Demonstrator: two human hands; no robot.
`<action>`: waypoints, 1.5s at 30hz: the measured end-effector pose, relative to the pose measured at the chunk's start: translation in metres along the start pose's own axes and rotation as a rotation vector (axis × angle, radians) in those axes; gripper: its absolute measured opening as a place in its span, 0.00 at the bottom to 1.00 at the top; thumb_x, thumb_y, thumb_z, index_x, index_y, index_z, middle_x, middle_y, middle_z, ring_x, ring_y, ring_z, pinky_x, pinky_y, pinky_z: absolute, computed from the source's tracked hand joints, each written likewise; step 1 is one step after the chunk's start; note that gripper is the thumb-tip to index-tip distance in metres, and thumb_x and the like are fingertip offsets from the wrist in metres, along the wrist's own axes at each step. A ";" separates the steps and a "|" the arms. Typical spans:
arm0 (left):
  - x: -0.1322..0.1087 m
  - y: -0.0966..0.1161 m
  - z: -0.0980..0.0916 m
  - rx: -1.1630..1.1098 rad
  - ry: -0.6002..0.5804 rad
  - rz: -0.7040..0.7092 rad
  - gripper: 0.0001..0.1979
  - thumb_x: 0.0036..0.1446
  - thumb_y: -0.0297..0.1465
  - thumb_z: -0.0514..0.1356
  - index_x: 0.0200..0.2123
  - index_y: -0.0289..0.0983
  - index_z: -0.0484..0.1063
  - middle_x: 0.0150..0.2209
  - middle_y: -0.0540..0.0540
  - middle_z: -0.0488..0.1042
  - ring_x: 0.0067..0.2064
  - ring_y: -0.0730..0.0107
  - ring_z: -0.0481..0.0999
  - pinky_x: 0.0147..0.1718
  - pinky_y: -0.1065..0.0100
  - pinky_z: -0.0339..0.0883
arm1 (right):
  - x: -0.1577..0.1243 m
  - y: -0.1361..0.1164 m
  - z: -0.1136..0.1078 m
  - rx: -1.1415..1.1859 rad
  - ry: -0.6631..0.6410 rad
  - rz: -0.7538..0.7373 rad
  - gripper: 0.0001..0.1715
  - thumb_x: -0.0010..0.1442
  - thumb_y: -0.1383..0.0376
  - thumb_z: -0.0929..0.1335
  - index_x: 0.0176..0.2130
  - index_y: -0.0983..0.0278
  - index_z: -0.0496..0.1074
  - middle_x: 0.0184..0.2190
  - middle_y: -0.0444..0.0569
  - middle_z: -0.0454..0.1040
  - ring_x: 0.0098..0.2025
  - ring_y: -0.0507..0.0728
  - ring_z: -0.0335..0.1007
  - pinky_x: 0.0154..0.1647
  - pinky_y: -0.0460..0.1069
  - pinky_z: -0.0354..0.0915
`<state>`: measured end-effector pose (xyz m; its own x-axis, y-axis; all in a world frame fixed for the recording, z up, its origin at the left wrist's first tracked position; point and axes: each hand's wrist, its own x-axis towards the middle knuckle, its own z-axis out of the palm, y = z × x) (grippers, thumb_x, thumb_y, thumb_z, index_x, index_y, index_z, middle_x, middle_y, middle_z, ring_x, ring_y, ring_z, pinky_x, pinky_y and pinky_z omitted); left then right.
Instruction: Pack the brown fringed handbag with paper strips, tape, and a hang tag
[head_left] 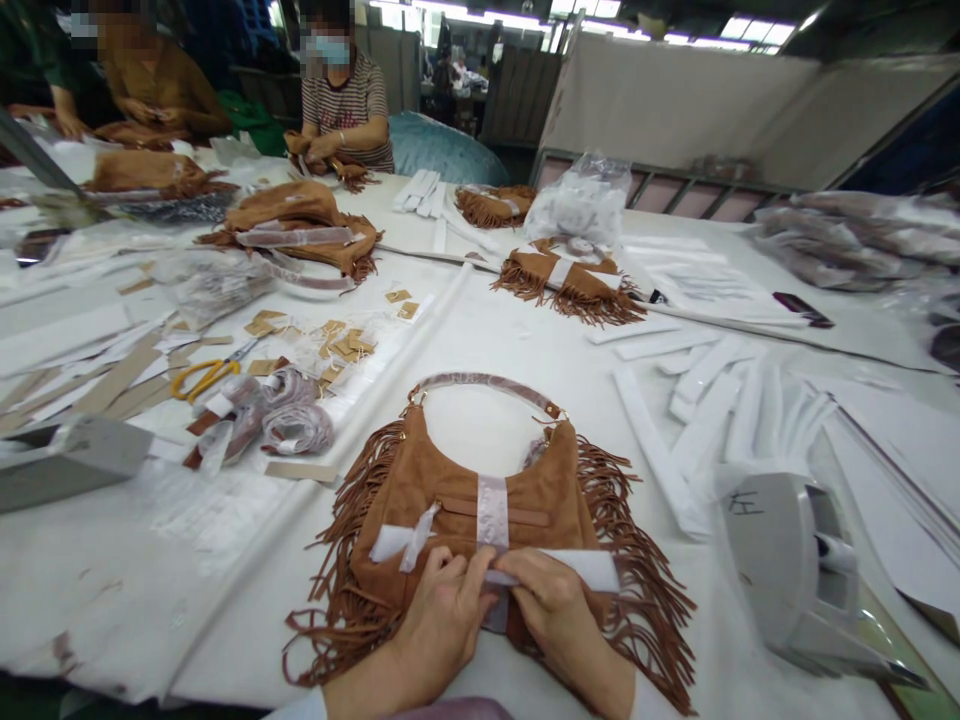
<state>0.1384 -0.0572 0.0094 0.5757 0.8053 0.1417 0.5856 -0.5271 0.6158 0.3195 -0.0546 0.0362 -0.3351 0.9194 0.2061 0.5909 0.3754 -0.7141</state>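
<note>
White foam-like strip [592, 568] is pinched in the fingertips of the left hand [442, 612] and right hand [553, 602], both equally near, across a brown fringed shoulder bag [427, 465]. The bag lies under and beyond them, long axis left to right, handle away. Rightward, a grey tape dispenser [769, 560] bears handwriting, perhaps "H"; farther, tan hang tags [346, 346] show nothing legible.

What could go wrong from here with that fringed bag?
The left hand and right hand pinch at the pale band across the brown bag; uneven tension might leave it crooked or crease the front.

The white strip beside the right hand reaches the right-side fringe, so strands could get trapped under it.

The left-side fringe lies close to the left forearm, so a moving arm might snag it.
</note>
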 end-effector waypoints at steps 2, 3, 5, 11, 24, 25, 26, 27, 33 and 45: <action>0.004 0.001 0.000 -0.011 -0.009 -0.026 0.22 0.61 0.24 0.50 0.59 0.36 0.52 0.41 0.42 0.74 0.43 0.59 0.72 0.45 0.55 0.60 | 0.006 0.003 -0.001 0.029 -0.005 0.045 0.12 0.64 0.70 0.61 0.35 0.62 0.72 0.32 0.47 0.76 0.35 0.54 0.72 0.35 0.47 0.68; 0.006 0.002 0.000 -0.011 -0.008 -0.034 0.23 0.61 0.25 0.50 0.59 0.35 0.53 0.40 0.42 0.74 0.43 0.59 0.72 0.44 0.56 0.61 | 0.009 0.005 -0.001 0.039 -0.008 0.062 0.12 0.65 0.69 0.61 0.35 0.62 0.72 0.32 0.47 0.75 0.34 0.54 0.72 0.35 0.47 0.68; 0.008 0.001 0.003 -0.001 0.001 -0.040 0.24 0.60 0.25 0.51 0.59 0.35 0.53 0.39 0.43 0.75 0.41 0.59 0.73 0.43 0.56 0.62 | 0.013 0.007 -0.001 0.032 -0.017 0.093 0.11 0.65 0.68 0.62 0.33 0.63 0.72 0.29 0.47 0.74 0.32 0.53 0.71 0.33 0.47 0.66; 0.015 0.000 0.010 0.097 0.072 0.010 0.24 0.59 0.23 0.52 0.59 0.33 0.54 0.33 0.46 0.74 0.35 0.63 0.73 0.42 0.57 0.64 | 0.023 0.018 0.001 -0.144 -0.103 0.197 0.09 0.61 0.73 0.64 0.29 0.63 0.69 0.27 0.45 0.69 0.30 0.54 0.67 0.31 0.47 0.60; -0.002 -0.010 0.014 0.467 0.009 0.355 0.27 0.64 0.44 0.52 0.60 0.34 0.60 0.63 0.38 0.59 0.63 0.56 0.58 0.59 0.56 0.53 | 0.034 0.034 0.000 -0.081 -0.169 0.215 0.09 0.60 0.68 0.65 0.27 0.63 0.67 0.25 0.45 0.70 0.30 0.53 0.66 0.33 0.47 0.58; -0.006 -0.012 0.016 0.505 -0.046 0.357 0.34 0.62 0.50 0.51 0.62 0.33 0.56 0.65 0.35 0.55 0.64 0.53 0.55 0.59 0.56 0.52 | 0.035 0.034 0.000 -0.066 -0.164 0.225 0.09 0.60 0.68 0.66 0.27 0.63 0.67 0.25 0.45 0.70 0.29 0.53 0.66 0.33 0.47 0.58; -0.009 -0.014 0.018 0.532 -0.081 0.355 0.40 0.59 0.54 0.50 0.64 0.32 0.53 0.65 0.33 0.53 0.65 0.51 0.53 0.59 0.56 0.52 | 0.035 0.033 0.000 -0.049 -0.159 0.240 0.09 0.59 0.67 0.66 0.26 0.63 0.68 0.25 0.45 0.71 0.29 0.53 0.66 0.32 0.47 0.58; -0.013 -0.016 0.020 0.550 -0.097 0.349 0.43 0.57 0.57 0.49 0.65 0.31 0.50 0.65 0.31 0.51 0.65 0.49 0.53 0.59 0.55 0.52 | 0.036 0.033 0.000 -0.032 -0.150 0.259 0.10 0.59 0.66 0.67 0.26 0.63 0.68 0.25 0.45 0.71 0.29 0.53 0.67 0.32 0.47 0.58; -0.018 -0.020 0.027 0.600 -0.052 0.334 0.45 0.58 0.59 0.44 0.67 0.33 0.45 0.67 0.32 0.47 0.67 0.49 0.50 0.61 0.55 0.46 | 0.036 0.031 0.001 0.079 -0.084 0.379 0.04 0.55 0.66 0.69 0.34 0.62 0.68 0.23 0.42 0.71 0.26 0.52 0.67 0.28 0.46 0.59; -0.020 -0.010 0.027 0.625 0.040 0.312 0.42 0.55 0.54 0.54 0.66 0.36 0.49 0.67 0.35 0.49 0.66 0.51 0.50 0.61 0.57 0.45 | 0.018 0.026 -0.011 0.014 0.275 0.370 0.10 0.62 0.60 0.62 0.39 0.62 0.69 0.25 0.43 0.72 0.26 0.52 0.69 0.29 0.46 0.63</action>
<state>0.1363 -0.0753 -0.0211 0.7558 0.5941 0.2754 0.6220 -0.7828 -0.0183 0.3371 -0.0269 0.0287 0.1049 0.9890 0.1041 0.6232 0.0162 -0.7819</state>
